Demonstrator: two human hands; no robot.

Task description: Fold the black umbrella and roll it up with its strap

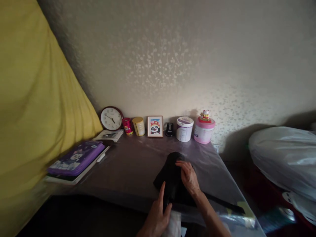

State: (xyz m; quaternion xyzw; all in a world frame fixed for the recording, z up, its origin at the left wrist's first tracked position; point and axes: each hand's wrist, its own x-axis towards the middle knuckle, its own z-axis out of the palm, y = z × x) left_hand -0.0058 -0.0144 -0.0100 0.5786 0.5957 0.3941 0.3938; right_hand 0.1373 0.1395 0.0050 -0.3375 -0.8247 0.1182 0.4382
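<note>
Black fabric (partly behind right hand)

Two hands, four containers

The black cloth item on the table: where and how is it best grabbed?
Probably pinch the black cloth item by its left corner, coming from the left: that corner juts out uncovered, while the right hand lies over the opposite side and the left hand is at the near end.
</note>
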